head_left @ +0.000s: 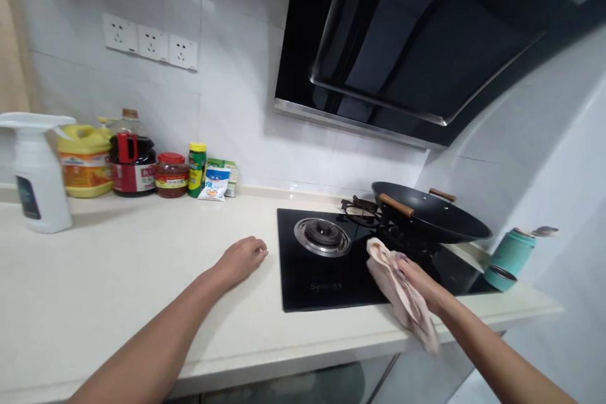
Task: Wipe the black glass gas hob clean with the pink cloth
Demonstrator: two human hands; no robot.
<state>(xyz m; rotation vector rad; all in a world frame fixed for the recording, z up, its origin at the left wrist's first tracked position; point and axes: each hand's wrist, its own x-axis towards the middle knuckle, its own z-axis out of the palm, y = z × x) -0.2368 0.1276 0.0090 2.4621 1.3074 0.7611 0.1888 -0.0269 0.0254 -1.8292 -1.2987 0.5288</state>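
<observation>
On the hob (322, 278), by the wok (433, 218), our right hand (421, 284) grips a cloth (402, 293) on the glass, mid-wipe as we judge it; most of the surface looks unwiped. Our left hand (241, 259) rests loosely curled on the table (118, 278), holding nothing.

You face a white tiled wall (237, 76) with three sockets (150, 43) at far left, a black range hood (416, 44) at right, above a cream countertop (118, 278).

Bright, even light; edges warped; glare on hood (426, 44).
</observation>
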